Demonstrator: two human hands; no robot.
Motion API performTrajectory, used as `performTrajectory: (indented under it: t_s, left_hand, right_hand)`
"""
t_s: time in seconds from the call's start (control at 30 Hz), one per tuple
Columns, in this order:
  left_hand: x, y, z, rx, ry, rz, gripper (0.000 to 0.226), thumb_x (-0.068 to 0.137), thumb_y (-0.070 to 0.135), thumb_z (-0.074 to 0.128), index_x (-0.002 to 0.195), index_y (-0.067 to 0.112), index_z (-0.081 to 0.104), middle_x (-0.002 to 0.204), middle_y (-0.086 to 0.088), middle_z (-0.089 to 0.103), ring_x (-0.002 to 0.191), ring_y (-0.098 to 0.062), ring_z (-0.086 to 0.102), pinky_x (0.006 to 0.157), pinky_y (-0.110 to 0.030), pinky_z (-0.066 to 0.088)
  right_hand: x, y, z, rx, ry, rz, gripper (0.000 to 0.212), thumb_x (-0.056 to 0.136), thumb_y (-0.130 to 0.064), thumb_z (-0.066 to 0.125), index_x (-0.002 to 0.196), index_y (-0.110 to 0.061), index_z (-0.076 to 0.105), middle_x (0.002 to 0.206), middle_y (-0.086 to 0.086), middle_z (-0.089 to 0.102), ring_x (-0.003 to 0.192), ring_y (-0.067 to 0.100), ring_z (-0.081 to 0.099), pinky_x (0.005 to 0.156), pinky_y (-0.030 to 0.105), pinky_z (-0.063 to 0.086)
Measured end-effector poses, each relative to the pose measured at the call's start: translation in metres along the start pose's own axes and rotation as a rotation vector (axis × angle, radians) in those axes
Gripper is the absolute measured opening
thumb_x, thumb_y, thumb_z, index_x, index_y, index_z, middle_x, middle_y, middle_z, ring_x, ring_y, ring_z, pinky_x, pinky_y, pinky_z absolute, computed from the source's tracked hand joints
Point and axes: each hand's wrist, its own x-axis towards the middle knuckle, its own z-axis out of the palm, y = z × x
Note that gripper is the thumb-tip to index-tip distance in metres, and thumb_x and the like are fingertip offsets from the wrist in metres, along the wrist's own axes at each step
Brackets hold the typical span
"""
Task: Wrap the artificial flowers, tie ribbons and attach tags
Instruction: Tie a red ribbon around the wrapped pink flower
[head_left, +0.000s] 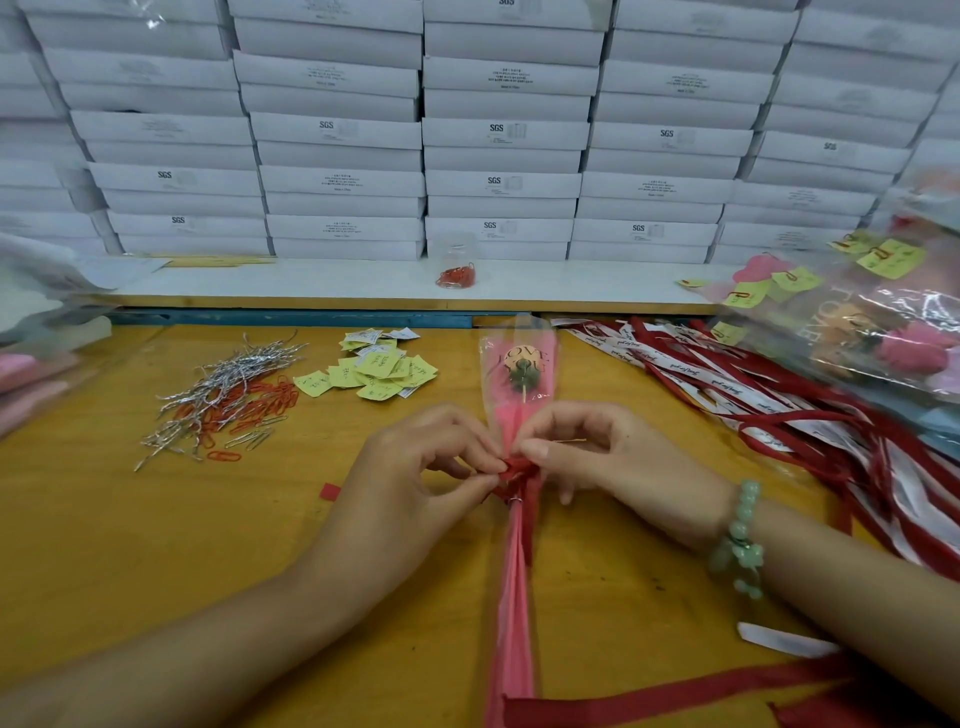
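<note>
A wrapped artificial flower (521, 374) in a clear and pink sleeve lies lengthwise on the yellow table (130, 545), head pointing away from me. A red ribbon (517, 475) is bunched around its narrow waist. My left hand (415, 467) pinches the ribbon from the left with thumb and forefinger. My right hand (602, 457) pinches it from the right, and its wrist wears a green bead bracelet. One ribbon tail (649, 696) trails across the near table edge. Yellow tags (374, 371) lie in a loose heap behind my left hand.
Silver twist ties and orange paper clips (228, 400) are scattered at the left. Red and white ribbons (753, 395) are piled at the right, with finished wrapped flowers (872, 332) behind them. White boxes (498, 135) are stacked along the back, above a bag of orange clips (457, 275).
</note>
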Motion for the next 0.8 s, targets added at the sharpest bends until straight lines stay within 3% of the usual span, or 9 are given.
performTrajectory:
  t_s: [0.13, 0.3, 0.47, 0.6, 0.8]
  left_hand:
    - [-0.001, 0.000, 0.000, 0.045, -0.015, -0.014, 0.017, 0.074, 0.003, 0.079, 0.073, 0.019, 0.074, 0.089, 0.010, 0.068, 0.087, -0.009, 0.064, 0.072, -0.027, 0.051]
    - [-0.001, -0.001, 0.001, 0.090, -0.034, -0.025, 0.012, 0.073, 0.005, 0.081, 0.071, 0.016, 0.075, 0.093, 0.014, 0.066, 0.090, -0.006, 0.064, 0.076, -0.027, 0.051]
    - [-0.003, -0.002, 0.002, 0.095, -0.079, -0.022, 0.014, 0.077, 0.003, 0.078, 0.070, 0.014, 0.072, 0.097, 0.015, 0.065, 0.096, -0.006, 0.063, 0.078, -0.026, 0.054]
    - [-0.004, -0.002, 0.003, 0.136, -0.130, -0.047, 0.015, 0.078, 0.010, 0.075, 0.068, 0.018, 0.068, 0.103, 0.021, 0.062, 0.106, -0.002, 0.059, 0.088, -0.031, 0.052]
    - [-0.004, -0.004, 0.000, 0.182, -0.212, -0.062, 0.017, 0.077, 0.013, 0.074, 0.066, 0.020, 0.062, 0.108, 0.024, 0.059, 0.113, 0.001, 0.052, 0.098, -0.029, 0.045]
  right_hand:
    - [0.001, 0.002, -0.003, -0.010, 0.037, 0.049, 0.003, 0.087, -0.007, 0.065, 0.090, -0.005, 0.064, 0.071, 0.002, 0.064, 0.058, 0.005, 0.059, 0.046, 0.017, 0.044]
    - [0.003, 0.002, -0.009, -0.057, 0.088, 0.124, 0.010, 0.084, 0.000, 0.069, 0.089, -0.005, 0.062, 0.062, 0.003, 0.060, 0.049, 0.005, 0.056, 0.036, 0.016, 0.038]
    - [0.004, 0.002, -0.013, -0.135, 0.123, 0.202, 0.013, 0.084, 0.003, 0.066, 0.091, -0.005, 0.059, 0.059, 0.003, 0.059, 0.046, 0.007, 0.052, 0.033, 0.015, 0.034]
    - [0.004, 0.000, -0.017, -0.164, 0.121, 0.282, 0.013, 0.085, 0.004, 0.063, 0.092, -0.006, 0.060, 0.058, 0.002, 0.062, 0.047, 0.008, 0.054, 0.033, 0.015, 0.032]
    - [0.005, 0.000, -0.020, -0.209, 0.102, 0.324, 0.013, 0.085, 0.004, 0.060, 0.094, -0.005, 0.061, 0.053, 0.000, 0.058, 0.034, 0.006, 0.038, 0.032, 0.015, 0.030]
